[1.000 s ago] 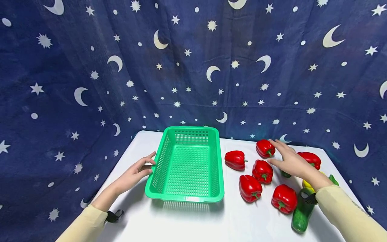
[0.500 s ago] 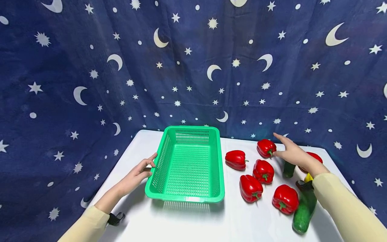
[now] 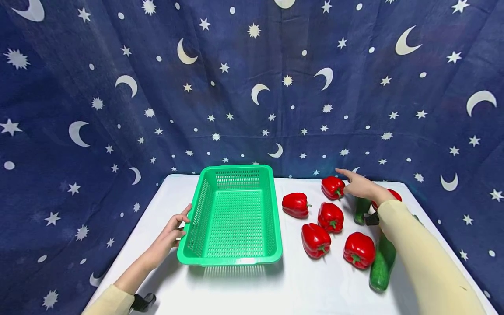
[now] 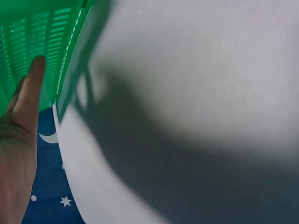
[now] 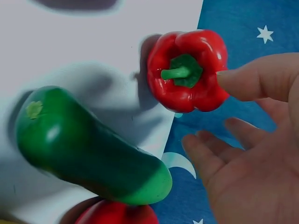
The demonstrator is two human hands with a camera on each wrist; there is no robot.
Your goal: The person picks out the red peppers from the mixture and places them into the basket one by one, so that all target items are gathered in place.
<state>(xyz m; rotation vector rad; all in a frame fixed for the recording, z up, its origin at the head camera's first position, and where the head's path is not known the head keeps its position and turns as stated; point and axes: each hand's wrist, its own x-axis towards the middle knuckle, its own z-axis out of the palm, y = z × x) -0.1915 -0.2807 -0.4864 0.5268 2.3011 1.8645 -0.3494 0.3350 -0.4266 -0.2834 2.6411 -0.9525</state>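
My left hand (image 3: 164, 238) touches the left rim of a green plastic basket (image 3: 229, 261), and nothing lies in the basket. In the left wrist view, its fingers (image 4: 32, 88) extend along the basket's slotted wall. At the back right, my right hand (image 3: 360, 186) hovers with fingers spread beside the rearmost red bell pepper (image 3: 330, 186). From the right wrist, the thumb (image 5: 261, 77) overlaps that pepper's edge (image 5: 205, 46); whether they touch I cannot tell. A dark green zucchini (image 5: 88, 144) lies close to this hand.
Several more red bell peppers, including a front one (image 3: 359, 249), lie between basket and right arm. A second long green zucchini (image 3: 382, 264) rests beside the right sleeve (image 3: 421, 253). Another red pepper (image 3: 387, 197) is partly hidden behind the wrist. A starry blue curtain (image 3: 252, 109) hangs behind the white table.
My right hand has moved farther back behind the rearmost pepper, uncovering more of the zucchini beneath it. The head view has turned slightly right. The left hand stays at the basket.
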